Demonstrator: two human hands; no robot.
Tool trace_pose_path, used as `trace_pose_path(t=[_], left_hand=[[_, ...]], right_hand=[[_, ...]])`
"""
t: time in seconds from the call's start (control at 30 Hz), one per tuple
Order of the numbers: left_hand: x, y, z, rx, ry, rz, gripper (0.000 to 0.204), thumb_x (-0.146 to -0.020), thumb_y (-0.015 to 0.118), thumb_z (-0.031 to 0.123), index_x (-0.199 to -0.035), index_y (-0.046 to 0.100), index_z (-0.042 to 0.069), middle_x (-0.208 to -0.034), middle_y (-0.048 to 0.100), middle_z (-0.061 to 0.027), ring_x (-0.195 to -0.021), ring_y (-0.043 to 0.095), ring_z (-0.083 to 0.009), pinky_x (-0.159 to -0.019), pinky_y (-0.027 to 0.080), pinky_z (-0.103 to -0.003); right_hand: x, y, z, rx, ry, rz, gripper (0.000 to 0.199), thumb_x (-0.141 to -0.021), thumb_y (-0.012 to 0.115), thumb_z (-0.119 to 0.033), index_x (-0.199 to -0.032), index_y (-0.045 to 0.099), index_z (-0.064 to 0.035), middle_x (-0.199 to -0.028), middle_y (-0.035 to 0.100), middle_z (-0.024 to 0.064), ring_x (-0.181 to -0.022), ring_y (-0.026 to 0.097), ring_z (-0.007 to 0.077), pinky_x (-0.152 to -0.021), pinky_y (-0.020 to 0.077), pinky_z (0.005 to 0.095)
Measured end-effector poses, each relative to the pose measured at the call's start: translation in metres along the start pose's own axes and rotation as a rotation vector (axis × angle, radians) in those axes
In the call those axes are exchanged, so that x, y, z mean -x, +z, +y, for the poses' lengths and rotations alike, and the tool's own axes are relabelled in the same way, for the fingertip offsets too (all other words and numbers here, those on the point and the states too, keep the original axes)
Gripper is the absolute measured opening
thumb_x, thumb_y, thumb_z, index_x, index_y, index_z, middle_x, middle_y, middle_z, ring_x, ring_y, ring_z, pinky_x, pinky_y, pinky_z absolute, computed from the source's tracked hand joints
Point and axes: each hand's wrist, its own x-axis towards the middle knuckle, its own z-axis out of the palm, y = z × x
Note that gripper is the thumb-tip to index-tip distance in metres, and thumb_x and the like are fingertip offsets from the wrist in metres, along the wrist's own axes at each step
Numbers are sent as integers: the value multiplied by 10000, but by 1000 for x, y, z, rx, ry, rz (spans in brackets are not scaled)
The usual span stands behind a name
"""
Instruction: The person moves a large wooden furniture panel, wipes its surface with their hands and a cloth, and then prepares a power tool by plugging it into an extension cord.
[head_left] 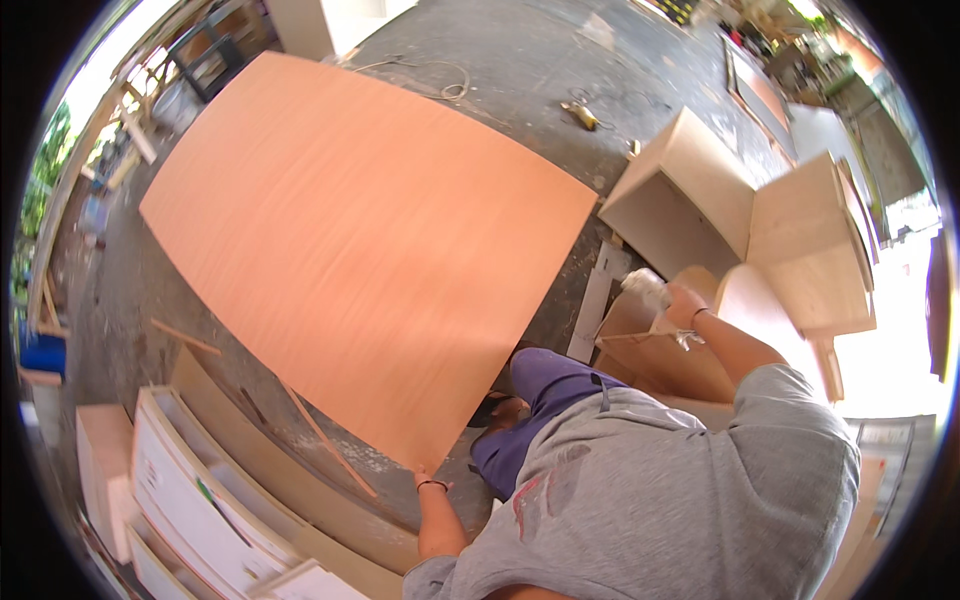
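A large reddish-orange plywood sheet (370, 240) lies spread out before me, its grain running lengthwise. At its near corner my left hand (430, 482) is closed on the edge, the fingers partly hidden by the sheet. Off to the right, my right hand (686, 304) is closed around a crumpled whitish bundle (645, 288), its material hard to make out. Pale strands or scraps (688, 340) hang just below that wrist. This hand is above curved wooden panels (640, 365) and apart from the sheet.
Pale wooden boxes (690, 180) stand at the right. White drawer-like units (200, 490) and a long brown board (270, 450) are at the lower left. A thin wood strip (325, 440) lies near the sheet. Farther off are a yellowish power tool (580, 115) and a coiled cable (455, 85).
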Motion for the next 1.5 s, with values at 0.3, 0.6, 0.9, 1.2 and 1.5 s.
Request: trace_pose_path(t=[0.3,0.6,0.9,1.2,1.5], left_hand=[[29,27,46,-168,271,-489,614,-858,429,479,-1310,397,65,-1350,432,-111,-1205,428,-311,-993,328,-482],[45,42,5,-179,245,-268,764,-780,483,557,-1360,320,87,-1461,246,-93,-1313,263,-248,-988,264,-496],[146,90,-98,-132,266,-86,844,-803,505,567,-1436,157,130,-1502,117,-109,-1345,191,-329,-985,266,-558],[224,231,-92,-143,437,-382,822,-813,537,520,-1407,205,58,-1478,208,-123,-1341,241,-296,-1028,212,-552],[236,274,-66,-371,591,-318,776,-810,552,487,-1405,200,134,-1332,397,-108,-1116,465,-280,-870,370,-514]], right_hand=[[121,-44,117,101,565,354,446,-713,531,-82,-1153,512,-149,-1167,497,105,-1124,445,310,-915,373,478],[94,-69,191,-84,1074,313,499,-779,540,-164,-1261,416,-206,-1296,398,94,-1230,361,298,-939,333,521],[19,33,343,-538,713,-556,649,-740,650,-469,-1258,456,-129,-1213,515,163,-977,560,386,-673,484,569],[-21,-32,356,-276,705,-858,622,-731,660,-469,-1112,565,12,-1024,634,161,-823,638,263,-691,523,435],[-30,-12,359,-116,570,-601,572,-723,673,-437,-997,624,63,-934,643,220,-823,650,277,-641,547,404]])
